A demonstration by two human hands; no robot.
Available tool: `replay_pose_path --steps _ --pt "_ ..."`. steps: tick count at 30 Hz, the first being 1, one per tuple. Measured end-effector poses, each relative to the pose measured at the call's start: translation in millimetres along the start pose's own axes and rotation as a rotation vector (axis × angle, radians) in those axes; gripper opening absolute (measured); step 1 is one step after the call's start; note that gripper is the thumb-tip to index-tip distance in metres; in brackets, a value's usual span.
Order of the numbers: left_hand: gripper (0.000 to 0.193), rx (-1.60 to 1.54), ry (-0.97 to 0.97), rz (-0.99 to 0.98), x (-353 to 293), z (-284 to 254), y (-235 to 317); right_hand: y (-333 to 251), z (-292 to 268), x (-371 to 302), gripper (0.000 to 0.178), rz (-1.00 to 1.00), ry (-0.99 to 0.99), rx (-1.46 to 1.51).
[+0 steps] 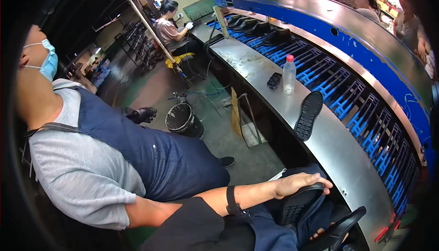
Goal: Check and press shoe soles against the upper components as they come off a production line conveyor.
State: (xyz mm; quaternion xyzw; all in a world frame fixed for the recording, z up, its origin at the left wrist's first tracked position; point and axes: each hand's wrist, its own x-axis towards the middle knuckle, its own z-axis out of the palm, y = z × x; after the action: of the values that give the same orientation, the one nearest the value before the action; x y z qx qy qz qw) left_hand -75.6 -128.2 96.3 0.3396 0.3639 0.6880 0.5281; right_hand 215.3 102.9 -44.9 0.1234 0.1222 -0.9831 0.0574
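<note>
My left hand (299, 184), with a black band on the forearm, is closed over the upper edge of a black shoe sole (292, 210) with a treaded underside. The sole is tilted above my lap, beside the metal bench. Lower right, my right hand (320, 232) shows only in part, its fingers wrapped round another black shoe sole (340, 228) seen nearly edge-on. One more black sole (308, 116) lies tread up on the metal bench (338, 153), near its edge.
A clear bottle (289, 75) with a red cap stands by a small black object (274, 81). Blue conveyor bars (338, 91) run behind the bench, carrying black shoes (256, 28). A masked co-worker (151, 150) stands close left. A bucket (184, 119), broom (235, 114) and dustpan (251, 134) are on the floor.
</note>
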Motion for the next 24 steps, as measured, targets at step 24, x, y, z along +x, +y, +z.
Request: replay_pose_path --steps 24 --pt "0.062 0.241 -0.095 -0.045 19.6 74.8 19.3 72.9 139.4 -11.5 0.076 -0.408 0.107 -0.993"
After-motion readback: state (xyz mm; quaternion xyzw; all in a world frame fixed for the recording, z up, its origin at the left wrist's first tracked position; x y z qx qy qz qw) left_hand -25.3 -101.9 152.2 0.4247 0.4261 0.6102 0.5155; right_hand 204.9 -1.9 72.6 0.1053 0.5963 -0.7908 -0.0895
